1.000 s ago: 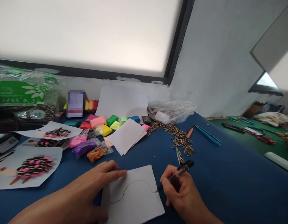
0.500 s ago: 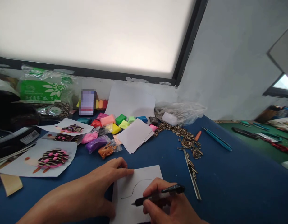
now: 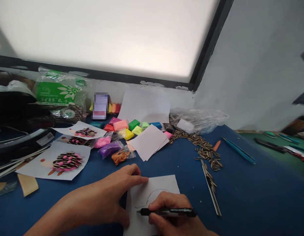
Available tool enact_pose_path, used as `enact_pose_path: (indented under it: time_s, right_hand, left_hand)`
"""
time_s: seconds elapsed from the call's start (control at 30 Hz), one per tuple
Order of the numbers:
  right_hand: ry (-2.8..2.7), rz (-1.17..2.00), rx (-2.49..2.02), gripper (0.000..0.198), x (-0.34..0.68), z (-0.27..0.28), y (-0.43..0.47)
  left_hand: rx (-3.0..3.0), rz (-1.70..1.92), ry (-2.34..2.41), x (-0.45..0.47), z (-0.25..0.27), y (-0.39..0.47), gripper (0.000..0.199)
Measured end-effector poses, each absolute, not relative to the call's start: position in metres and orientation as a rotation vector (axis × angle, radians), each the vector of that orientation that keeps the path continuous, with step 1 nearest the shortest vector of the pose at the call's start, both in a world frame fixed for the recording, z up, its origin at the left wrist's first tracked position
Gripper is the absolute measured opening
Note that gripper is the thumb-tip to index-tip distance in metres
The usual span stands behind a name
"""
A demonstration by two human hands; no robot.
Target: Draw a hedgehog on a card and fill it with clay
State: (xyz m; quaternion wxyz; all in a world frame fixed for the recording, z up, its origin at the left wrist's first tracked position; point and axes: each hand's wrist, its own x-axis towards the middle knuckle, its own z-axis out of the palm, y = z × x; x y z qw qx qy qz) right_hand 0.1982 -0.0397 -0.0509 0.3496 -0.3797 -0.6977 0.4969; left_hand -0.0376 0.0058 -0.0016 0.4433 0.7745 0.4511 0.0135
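Observation:
A sheet of white paper (image 3: 139, 226) lies at the bottom centre, bearing a thin curved dark line. My left hand (image 3: 117, 193) rests over its left side, thumb and index finger spread apart, fingertips touching the sheet. Held in my right hand (image 3: 173, 209) is a black pen (image 3: 171, 212), lying nearly level. Its tip points left, just below the left end of the drawn line. Whether the tip touches the paper I cannot tell. My right hand covers part of the sheet and of the line.
Hedgehog pictures of clay and seeds on paper (image 3: 75, 170) lie left. Behind are coloured clay packets (image 3: 110, 149), blank cards (image 3: 148, 142) and a green-labelled bag (image 3: 55, 93). To the right are sunflower seeds (image 3: 203, 147), a metal cutter knife (image 3: 211, 188) and blue tweezers (image 3: 237, 150).
The pen has tilted to nearly level, and its tip has moved left and slightly up toward the line's end. My left hand keeps its place on the paper. The view has turned slightly left.

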Motion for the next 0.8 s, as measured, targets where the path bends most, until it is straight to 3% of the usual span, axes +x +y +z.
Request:
enact_pose_path:
  time_s: [0.23,0.8]
  right_hand:
    - [-1.732,1.475,-1.008,0.017,0.1954,-0.0496,-0.0402]
    - [-1.716,1.498,-1.018,0.021,0.1948,-0.0505,-0.0375]
  left_hand:
    - [1.940,0.036,1.115,-0.0374,-0.0024,0.0064,0.085]
    - [1.952,0.059,1.102,-0.0370,0.0002,0.0050,0.083]
